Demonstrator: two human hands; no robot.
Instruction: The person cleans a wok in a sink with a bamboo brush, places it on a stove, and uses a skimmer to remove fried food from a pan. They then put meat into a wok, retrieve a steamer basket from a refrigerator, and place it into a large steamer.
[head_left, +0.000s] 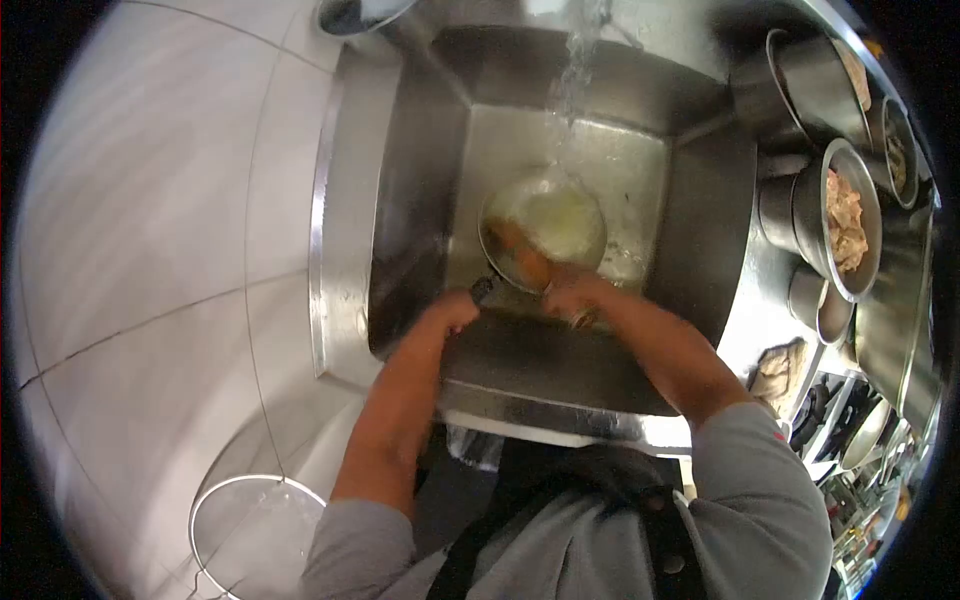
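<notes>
Right hand (572, 293): closed on the near rim of the steel bowl (545, 235), steadying it.
Left hand (458, 305): just left of the bowl; grip unclear.
Water stream (575, 75): falls beyond the hands into the bowl, filling it.
Sink (420, 200): surrounds both hands.

I count two hands (455, 308), one sink (420, 200), one bowl (590, 215) under water, and four pots (845, 215) at right.
</notes>
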